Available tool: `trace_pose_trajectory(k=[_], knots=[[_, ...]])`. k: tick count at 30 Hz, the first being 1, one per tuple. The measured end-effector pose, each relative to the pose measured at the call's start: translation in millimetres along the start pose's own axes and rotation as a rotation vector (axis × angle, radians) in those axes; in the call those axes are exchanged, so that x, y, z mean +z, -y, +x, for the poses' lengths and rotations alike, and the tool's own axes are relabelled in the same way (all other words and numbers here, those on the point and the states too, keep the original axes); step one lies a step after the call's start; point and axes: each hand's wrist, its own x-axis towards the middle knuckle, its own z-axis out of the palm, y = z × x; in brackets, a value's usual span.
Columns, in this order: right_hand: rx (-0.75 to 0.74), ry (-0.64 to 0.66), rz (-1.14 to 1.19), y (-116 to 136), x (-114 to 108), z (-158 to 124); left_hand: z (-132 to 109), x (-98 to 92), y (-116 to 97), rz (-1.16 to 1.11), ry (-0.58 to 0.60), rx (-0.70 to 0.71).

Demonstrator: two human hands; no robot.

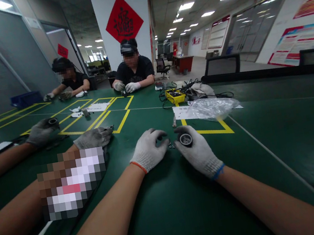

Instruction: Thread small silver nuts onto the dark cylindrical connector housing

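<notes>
My right hand (198,151), in a white knit glove with a blue cuff, is closed round a small black cylindrical part (185,139) with a pale round face, held just above the green table (172,211). My left hand (149,149), gloved with an orange cuff, rests beside it with fingertips curled and pinched together; what they hold, if anything, is too small to name. A few tiny dark pieces (171,145) lie on the table between the two hands.
A clear plastic bag (211,107) on white paper and a yellow box (175,96) with cables lie beyond my hands. A co-worker's gloved hands (94,138) work at my left; two more people sit across the table. Yellow tape lines (213,131) mark work areas.
</notes>
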Motion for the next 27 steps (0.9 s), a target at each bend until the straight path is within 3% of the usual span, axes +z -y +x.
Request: trace_pose_trajectory(k=[3,7,15,21,24,27], knots=[[-0.012,-0.028,0.011,-4,3,-2,-4,-0.8,-13,-0.117,-0.071,0.087],[-0.071,0.010,0.060,-8,6,-6,-8,3.2,-30,-0.280,-0.062,0.109],[-0.103,-0.004,0.054,-14,14,-11,-8,12.1,-30,-0.469,-0.026,-0.001],[-0.006,0.005,0.090,-14,14,-9,-3,9.8,-23,-0.645,-0.199,-0.193],[-0.009,-0.106,0.030,-11,11,-7,0,3.5,-11,-0.591,-0.348,-0.257],[0.020,-0.169,0.015,-6,8,-5,1,-7.1,3,-0.286,-0.330,-0.304]])
